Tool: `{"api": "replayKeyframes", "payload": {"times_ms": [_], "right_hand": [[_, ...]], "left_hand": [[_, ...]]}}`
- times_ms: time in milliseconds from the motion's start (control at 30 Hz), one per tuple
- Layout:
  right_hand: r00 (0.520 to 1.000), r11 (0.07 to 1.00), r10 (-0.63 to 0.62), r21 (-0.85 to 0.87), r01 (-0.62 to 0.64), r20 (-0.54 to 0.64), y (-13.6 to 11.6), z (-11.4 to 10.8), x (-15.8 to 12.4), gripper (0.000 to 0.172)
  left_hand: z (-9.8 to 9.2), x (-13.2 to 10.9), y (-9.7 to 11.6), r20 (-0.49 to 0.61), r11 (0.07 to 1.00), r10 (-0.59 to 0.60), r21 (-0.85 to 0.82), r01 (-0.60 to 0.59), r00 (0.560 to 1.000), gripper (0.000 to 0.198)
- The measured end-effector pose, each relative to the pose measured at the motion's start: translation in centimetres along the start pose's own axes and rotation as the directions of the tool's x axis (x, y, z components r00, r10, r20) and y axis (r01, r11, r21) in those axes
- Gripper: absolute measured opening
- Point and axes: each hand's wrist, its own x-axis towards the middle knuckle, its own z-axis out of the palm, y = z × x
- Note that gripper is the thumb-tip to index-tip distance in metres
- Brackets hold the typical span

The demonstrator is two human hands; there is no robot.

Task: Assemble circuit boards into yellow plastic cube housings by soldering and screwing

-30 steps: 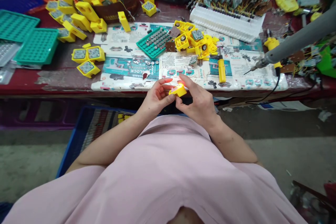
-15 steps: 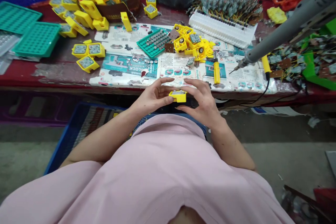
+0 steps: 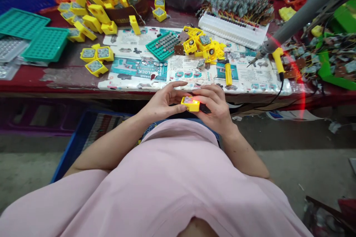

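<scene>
In front of my lap, at the table's edge, a small yellow plastic housing (image 3: 190,106) with a grey top is held between both hands. The thumb and fingers of my left hand (image 3: 164,103) pinch its left end. My right hand (image 3: 217,108) is closed around the right end, fingertips on the top. A red light glows at that end, beside the right fingertips. The underside of the housing is hidden. Beyond the hands, a yellow-handled screwdriver (image 3: 228,74) lies on the printed cardboard (image 3: 122,68).
A green tray (image 3: 157,52) of button-like metal discs lies beside a pile of yellow housings (image 3: 204,42). More fill a round brown basket (image 3: 130,15). A soldering iron-like grey tool (image 3: 278,37) slants in from the right. White foam (image 3: 230,31) holds wired parts.
My right fingers have closed onto the right end of the housing, where a red light now shows. A red arc of glare has appeared at the right. The view has shifted slightly.
</scene>
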Motion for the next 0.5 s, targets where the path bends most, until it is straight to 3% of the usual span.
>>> {"api": "replayKeyframes", "payload": {"times_ms": [200, 333, 500], "right_hand": [[1.0, 1.0, -0.013, 0.001, 0.013, 0.028, 0.3, 0.0, 0.3, 0.023], [0.997, 1.0, 0.01, -0.006, -0.01, 0.072, 0.5, 0.5, 0.3, 0.019], [0.998, 0.998, -0.033, 0.055, 0.03, 0.053, 0.8, 0.9, 0.3, 0.019]], "left_hand": [[-0.1, -0.3, -0.1, -0.043, 0.998, -0.047, 0.036, 0.049, 0.998, 0.065], [-0.4, -0.2, -0.7, -0.013, 0.999, -0.04, 0.003, 0.04, 0.999, 0.052], [-1.0, 0.4, -1.1, 0.011, 0.997, -0.061, -0.038, 0.061, 0.998, 0.052]]}}
